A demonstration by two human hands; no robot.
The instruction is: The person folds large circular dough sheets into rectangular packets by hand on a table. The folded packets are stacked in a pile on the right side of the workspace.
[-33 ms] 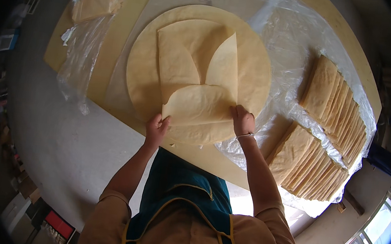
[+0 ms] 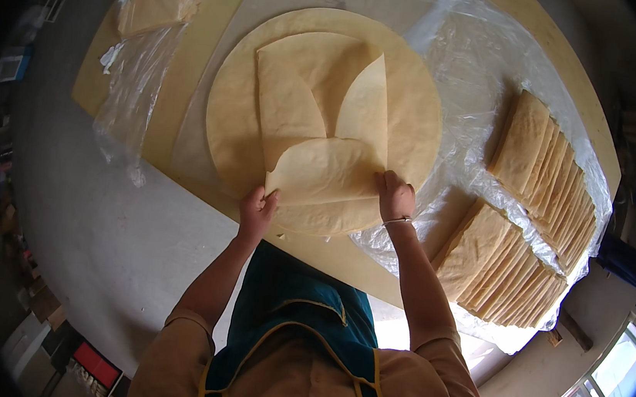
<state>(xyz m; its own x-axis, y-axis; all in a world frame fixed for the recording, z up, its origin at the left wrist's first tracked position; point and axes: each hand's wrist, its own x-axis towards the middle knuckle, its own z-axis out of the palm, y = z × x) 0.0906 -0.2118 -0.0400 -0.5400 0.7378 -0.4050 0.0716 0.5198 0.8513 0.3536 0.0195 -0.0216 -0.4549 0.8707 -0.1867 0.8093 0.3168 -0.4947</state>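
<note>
fingers of both hands pinch the near flap of a big round flatbread sheet (image 2: 318, 121): the left hand (image 2: 256, 211) closes on the flap's left corner, the right hand (image 2: 394, 197) closes on its right corner, a thin bracelet at the wrist. gripping at the two corners keeps the soft flap (image 2: 324, 172) spread flat as it lies folded over toward the middle, where it overlaps two other flaps already turned in from the left and right. the sheet lies in the centre of a round wooden board (image 2: 577, 94), on top of clear plastic film (image 2: 473, 52), probably so the dough does not stick to the wood. to the right, on the same film, two rows of folded flatbreads (image 2: 533, 213) lean against one another in a shingled stack, close at hand. at the far left a single folded piece in a plastic bag (image 2: 156, 7) lies well apart from the sheet. the board rests on a grey floor (image 2: 99, 214).
</note>
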